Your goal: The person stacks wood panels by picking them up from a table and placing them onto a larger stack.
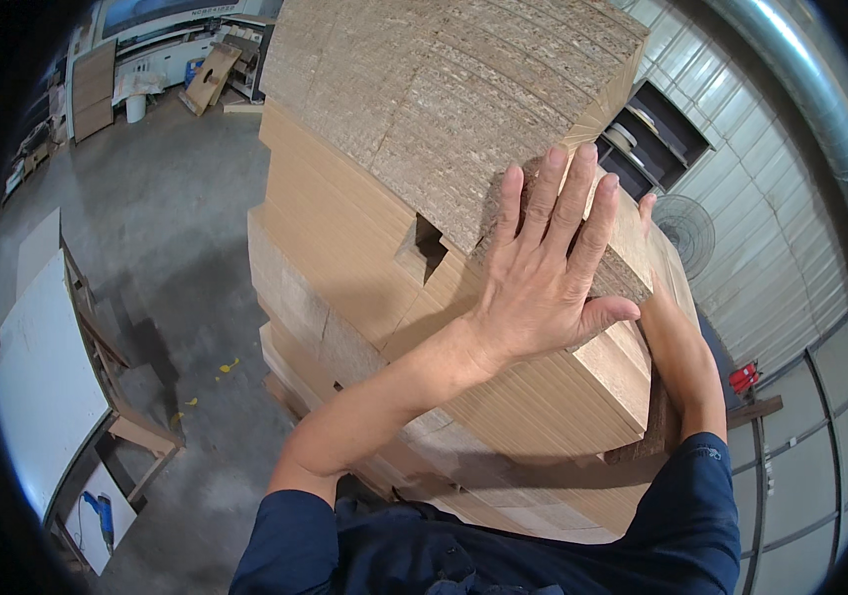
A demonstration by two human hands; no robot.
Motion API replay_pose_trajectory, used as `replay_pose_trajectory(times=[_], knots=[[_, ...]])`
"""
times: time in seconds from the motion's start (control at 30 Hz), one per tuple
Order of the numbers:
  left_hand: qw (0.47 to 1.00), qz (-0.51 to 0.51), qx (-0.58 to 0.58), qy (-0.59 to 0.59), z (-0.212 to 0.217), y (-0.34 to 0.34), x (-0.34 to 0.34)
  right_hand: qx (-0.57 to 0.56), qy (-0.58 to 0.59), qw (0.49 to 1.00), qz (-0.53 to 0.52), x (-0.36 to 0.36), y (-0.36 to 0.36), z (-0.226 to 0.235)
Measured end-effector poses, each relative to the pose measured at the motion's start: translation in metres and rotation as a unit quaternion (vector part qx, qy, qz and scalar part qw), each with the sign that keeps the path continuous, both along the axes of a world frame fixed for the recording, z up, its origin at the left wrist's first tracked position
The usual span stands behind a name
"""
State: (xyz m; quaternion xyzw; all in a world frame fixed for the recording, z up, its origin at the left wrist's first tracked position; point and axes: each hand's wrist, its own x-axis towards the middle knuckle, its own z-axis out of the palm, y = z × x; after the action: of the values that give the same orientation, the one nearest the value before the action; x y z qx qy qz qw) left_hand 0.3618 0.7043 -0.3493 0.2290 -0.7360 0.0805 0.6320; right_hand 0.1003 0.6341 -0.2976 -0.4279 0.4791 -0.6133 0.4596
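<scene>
My left hand [543,263] lies open with fingers spread, its fingertips against the edges of stacked particleboard panels [463,109]. A short stack of brown-faced boards [622,372] sits under and beside that palm. At the right side of the stack my right hand [648,228] reaches up along the boards. One straight finger of it shows; the boards hide most of the rest. Below are layers of light tan boards [344,208] with edges lined up, and a square notch [429,248] opens in one layer near my left wrist.
At the left, a white-topped table [52,347] stands on wooden legs, with a blue hand tool [100,516] on a lower white panel. A machine and leaning boards [211,77] are at the far left. A fan [683,236], dark shelf [657,134] and metal duct [820,109] line the right.
</scene>
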Motion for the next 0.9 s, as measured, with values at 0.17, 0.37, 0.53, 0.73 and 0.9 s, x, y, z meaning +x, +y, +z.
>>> replay_pose_trajectory(times=[0.17,0.37,0.53,0.73,0.9], knots=[[1.000,0.009,0.000,0.001,0.001,-0.001,0.000,-0.005,0.001,1.000,-0.013,-0.001,0.001,-0.004],[1.000,0.006,-0.002,-0.015,0.000,0.003,-0.001,-0.019,0.002,0.999,-0.033,-0.001,0.006,-0.003],[0.998,-0.037,-0.028,-0.030,-0.018,0.022,-0.006,-0.043,0.008,0.997,-0.059,0.003,0.010,0.009],[0.998,-0.045,-0.036,-0.035,-0.030,0.019,-0.018,-0.030,0.012,0.999,-0.025,-0.049,-0.015,0.010],[0.998,-0.024,-0.036,-0.044,-0.031,0.017,-0.017,-0.030,0.012,0.999,-0.002,-0.044,-0.018,0.008]])
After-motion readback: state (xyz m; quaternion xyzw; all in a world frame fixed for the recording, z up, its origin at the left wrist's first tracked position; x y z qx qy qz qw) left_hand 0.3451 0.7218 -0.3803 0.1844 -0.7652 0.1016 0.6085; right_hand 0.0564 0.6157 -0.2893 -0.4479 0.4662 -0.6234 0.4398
